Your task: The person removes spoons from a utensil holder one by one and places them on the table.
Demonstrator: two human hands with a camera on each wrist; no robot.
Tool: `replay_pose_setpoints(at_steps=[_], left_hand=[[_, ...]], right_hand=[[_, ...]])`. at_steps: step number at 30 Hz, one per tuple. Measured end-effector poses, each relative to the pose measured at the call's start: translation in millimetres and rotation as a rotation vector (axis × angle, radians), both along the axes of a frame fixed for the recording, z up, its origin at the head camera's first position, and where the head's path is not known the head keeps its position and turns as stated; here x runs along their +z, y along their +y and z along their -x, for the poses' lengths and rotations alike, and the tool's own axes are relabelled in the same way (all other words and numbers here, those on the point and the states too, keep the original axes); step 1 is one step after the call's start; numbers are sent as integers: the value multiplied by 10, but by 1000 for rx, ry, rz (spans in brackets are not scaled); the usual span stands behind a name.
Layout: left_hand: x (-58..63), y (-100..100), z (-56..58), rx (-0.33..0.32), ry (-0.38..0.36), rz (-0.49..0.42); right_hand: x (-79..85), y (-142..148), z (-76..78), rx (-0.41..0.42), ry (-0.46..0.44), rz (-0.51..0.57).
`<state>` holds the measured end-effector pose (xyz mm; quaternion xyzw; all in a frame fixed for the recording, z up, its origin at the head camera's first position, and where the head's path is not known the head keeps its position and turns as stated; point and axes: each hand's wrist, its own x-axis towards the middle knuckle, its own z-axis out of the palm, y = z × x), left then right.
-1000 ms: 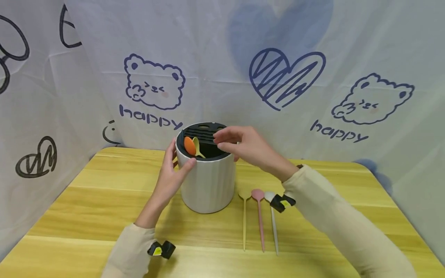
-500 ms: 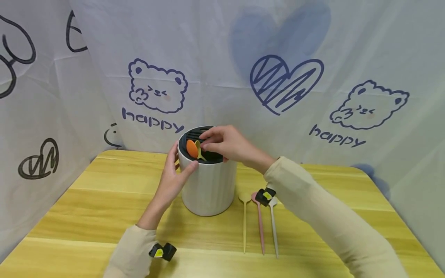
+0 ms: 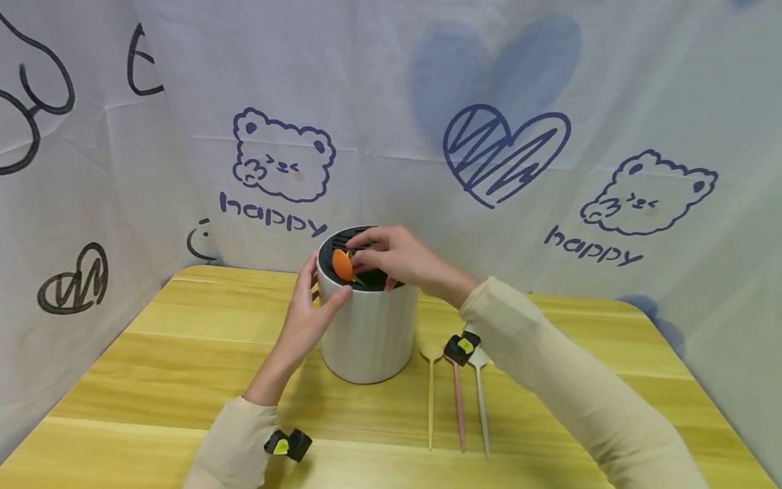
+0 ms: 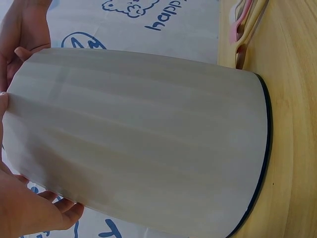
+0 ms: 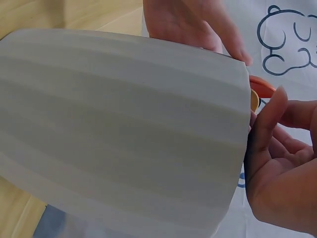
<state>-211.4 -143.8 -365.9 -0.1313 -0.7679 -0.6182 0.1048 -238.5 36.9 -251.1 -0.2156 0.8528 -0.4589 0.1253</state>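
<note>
While the left hand (image 3: 308, 316) keeps a grip on the side of a white holder (image 3: 369, 339), with its thumb up at the near rim and its fingers wrapped round the far left, the right hand (image 3: 403, 258) is over the top of it. So the hands are apart, one each side of the holder's mouth. Honestly can't tell if the right fingers actually pinch anything, since the tips sit right by a yellow utensil (image 5: 254, 101) and cover part of it.

That yellow one is in the holder's opening, just beside an orange utensil (image 3: 342, 265), which pokes up at the left of the mouth. There's a black slotted insert (image 3: 339, 239) in the top of the holder too, mostly on the far side.

Down on the wooden table (image 3: 153, 380), in front and to the right of the holder, three spoons lie side by side, handles toward the person: yellow spoon (image 3: 430, 401) nearest the holder, then pink spoon (image 3: 459, 407), then white spoon (image 3: 481, 401). A black tag (image 3: 462, 348) on the right sleeve (image 3: 568, 387) hides most of the pink one's head. Behind the holder hangs a pale cloth (image 3: 391, 88) with doodled bears and hearts.
</note>
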Motion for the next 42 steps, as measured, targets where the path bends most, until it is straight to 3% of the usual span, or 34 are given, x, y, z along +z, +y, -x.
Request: replay_pose_setpoints(at_steps=[5, 10, 21, 42], left_hand=[[13, 20, 6, -8, -3, 9], [19, 28, 8, -9, -2, 8], [30, 35, 5, -6, -14, 14], [36, 20, -6, 20, -36, 17]], right_hand=[[-16, 51, -12, 27, -56, 56], [-42, 61, -23, 49, -38, 53], [-64, 3, -67, -43, 35, 7], [-78, -4, -85, -105, 87, 76]])
